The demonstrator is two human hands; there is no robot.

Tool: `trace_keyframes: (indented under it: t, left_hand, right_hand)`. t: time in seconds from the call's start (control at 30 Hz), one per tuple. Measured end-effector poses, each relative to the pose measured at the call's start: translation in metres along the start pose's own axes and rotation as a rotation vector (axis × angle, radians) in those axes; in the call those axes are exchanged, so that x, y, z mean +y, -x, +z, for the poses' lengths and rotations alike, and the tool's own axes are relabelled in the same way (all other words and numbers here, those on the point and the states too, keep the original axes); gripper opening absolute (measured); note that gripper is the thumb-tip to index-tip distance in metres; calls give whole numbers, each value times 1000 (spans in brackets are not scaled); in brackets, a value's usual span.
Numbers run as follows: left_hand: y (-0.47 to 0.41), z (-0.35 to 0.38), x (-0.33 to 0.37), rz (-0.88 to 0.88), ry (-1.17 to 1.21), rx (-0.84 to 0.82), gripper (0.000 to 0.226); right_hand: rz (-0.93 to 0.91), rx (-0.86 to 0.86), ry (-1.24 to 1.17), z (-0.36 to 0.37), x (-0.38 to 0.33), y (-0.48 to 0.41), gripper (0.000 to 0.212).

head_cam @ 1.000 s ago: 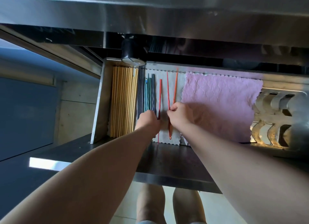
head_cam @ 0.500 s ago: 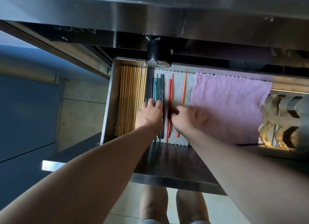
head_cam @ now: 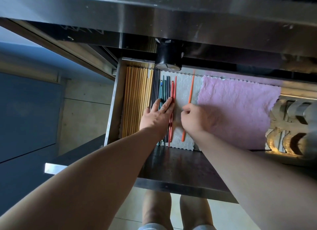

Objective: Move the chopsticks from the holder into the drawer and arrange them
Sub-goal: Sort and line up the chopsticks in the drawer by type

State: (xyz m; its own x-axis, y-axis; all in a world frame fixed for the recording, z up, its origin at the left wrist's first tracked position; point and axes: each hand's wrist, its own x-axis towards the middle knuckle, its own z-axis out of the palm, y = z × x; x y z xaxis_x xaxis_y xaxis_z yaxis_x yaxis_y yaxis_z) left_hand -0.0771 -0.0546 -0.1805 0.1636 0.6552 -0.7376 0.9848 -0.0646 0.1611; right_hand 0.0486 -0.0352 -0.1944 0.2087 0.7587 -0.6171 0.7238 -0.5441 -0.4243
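We see the chopsticks lying lengthwise in the open steel drawer (head_cam: 113, 106), sorted by colour. A broad row of pale bamboo chopsticks (head_cam: 135, 101) lies against the left wall. Next come dark grey chopsticks (head_cam: 155, 87), teal chopsticks (head_cam: 163, 90) and thin red chopsticks (head_cam: 173, 90). A single orange chopstick (head_cam: 190, 90) lies apart from them on a white cloth (head_cam: 182, 87) that lines the bottom.

The left hand (head_cam: 157, 116) lies flat with its fingers straight, pressing on the teal and grey sticks, its edge touching the red ones. It wears a ring (head_cam: 163, 109). The right hand (head_cam: 195, 118) has its fingers curled over the orange chopstick. It is blurred, and we cannot tell whether it grips the stick or only rests there.

The two hands cover the middle of the sticks. A black round object (head_cam: 169, 58) under the counter edge (head_cam: 154, 15) hides the far ends of the grey ones, and we cannot tell what it is. Curved metal pieces (head_cam: 291, 109) at the right are hard to make out.

A pink cloth (head_cam: 236, 109) lies to the right of the white one. Below the drawer's dark front (head_cam: 180, 164) we see bare legs (head_cam: 156, 207) and pale floor tiles (head_cam: 223, 217). A blue cabinet front (head_cam: 25, 109) stands at the left.
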Motion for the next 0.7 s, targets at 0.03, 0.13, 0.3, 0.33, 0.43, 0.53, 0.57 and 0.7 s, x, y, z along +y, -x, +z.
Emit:
trace_keyframes:
  t: [0.03, 0.13, 0.3, 0.33, 0.43, 0.53, 0.57, 0.7]
  left_hand:
    - [0, 1, 1, -7, 5, 9, 90]
    - [-1, 1, 5, 7, 14, 27, 88]
    - [-1, 2, 7, 15, 5, -11, 86]
    - [-1, 2, 7, 10, -1, -9, 85]
    - [-1, 5, 5, 4, 10, -2, 83]
    - [1, 7, 4, 1, 38, -1, 86]
    - [2, 8, 4, -2, 41, 2, 86]
    - [2, 12, 4, -14, 40, -1, 88]
  right_hand:
    - [2, 43, 0, -2, 3, -4, 22]
    - [35, 71, 100, -8, 9, -15, 20]
    - [40, -41, 236, -4, 15, -27, 23]
    - [42, -43, 245, -4, 15, -28, 21]
    - [40, -59, 276, -3, 14, -33, 13]
    - [24, -62, 292, -2, 14, -33, 13]
    - [18, -61, 289, -1, 15, -33, 15]
    - [54, -65, 290, 4, 13, -34, 20]
